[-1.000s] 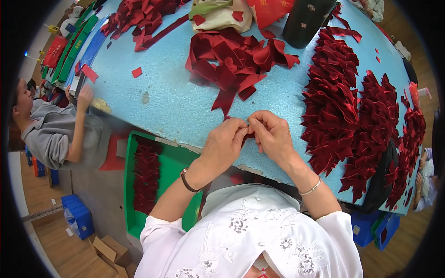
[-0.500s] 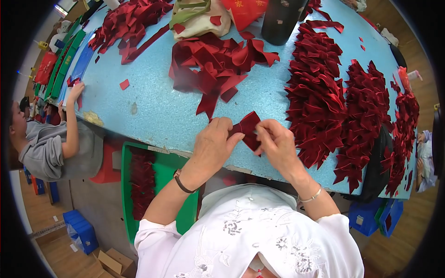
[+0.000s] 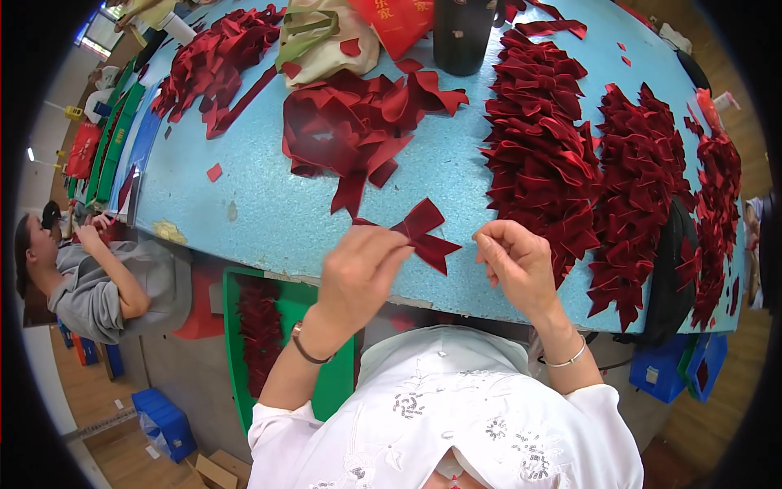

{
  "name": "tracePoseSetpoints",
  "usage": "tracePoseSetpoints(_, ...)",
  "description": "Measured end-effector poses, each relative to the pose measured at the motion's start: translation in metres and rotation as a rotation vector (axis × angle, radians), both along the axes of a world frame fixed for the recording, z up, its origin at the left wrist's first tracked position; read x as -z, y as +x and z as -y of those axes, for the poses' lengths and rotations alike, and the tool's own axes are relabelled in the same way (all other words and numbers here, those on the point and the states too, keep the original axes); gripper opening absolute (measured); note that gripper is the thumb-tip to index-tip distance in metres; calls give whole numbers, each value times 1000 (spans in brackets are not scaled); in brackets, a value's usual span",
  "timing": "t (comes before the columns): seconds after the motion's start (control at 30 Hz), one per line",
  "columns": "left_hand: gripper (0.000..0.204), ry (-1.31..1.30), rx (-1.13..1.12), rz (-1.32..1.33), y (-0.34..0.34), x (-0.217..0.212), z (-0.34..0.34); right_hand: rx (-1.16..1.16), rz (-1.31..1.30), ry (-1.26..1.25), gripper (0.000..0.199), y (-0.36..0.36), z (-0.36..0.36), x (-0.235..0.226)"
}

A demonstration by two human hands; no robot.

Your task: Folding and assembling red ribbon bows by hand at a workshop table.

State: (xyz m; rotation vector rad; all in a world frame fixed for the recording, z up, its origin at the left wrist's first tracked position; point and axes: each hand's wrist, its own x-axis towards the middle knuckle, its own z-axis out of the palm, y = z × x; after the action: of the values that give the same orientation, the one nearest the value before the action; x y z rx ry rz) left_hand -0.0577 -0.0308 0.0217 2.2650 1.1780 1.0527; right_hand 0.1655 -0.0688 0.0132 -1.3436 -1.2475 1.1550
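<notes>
A dark red ribbon bow is pinched at its middle between the thumb and fingertips of my left hand, just above the table's near edge. Its right-hand loop and tails fan out; my fingers partly cover the left side. To the right of the bow, and apart from it, my right hand is closed in a pinch. Whatever is between those fingertips, if anything, is too small to make out. Beyond my left hand lies a loose heap of red ribbon pieces. A long stacked row of red bows stands beyond my right hand.
More bow rows and a black bag lie on the blue table at right. A dark cylindrical container and a cloth bag stand at the back. A green bin sits below the edge. A co-worker sits left.
My right hand has let go of the bow and moved right. My left hand keeps hold of it, and its loop and tails now spread out. The co-worker's arm has drawn back.
</notes>
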Motion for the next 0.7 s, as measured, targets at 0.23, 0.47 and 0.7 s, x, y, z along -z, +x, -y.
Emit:
tracePoseSetpoints(0.23,22,-43,0,-93,19,17,2,51,5,56,12,0,-3,6)
tracePoseSetpoints(0.47,21,-102,65,-111,8,19,0,75,-12,35,11,7,-4,4)
tracePoseSetpoints(0.7,21,-39,-66,11,5,14,-2,66,11,57,10,8,-6,8)
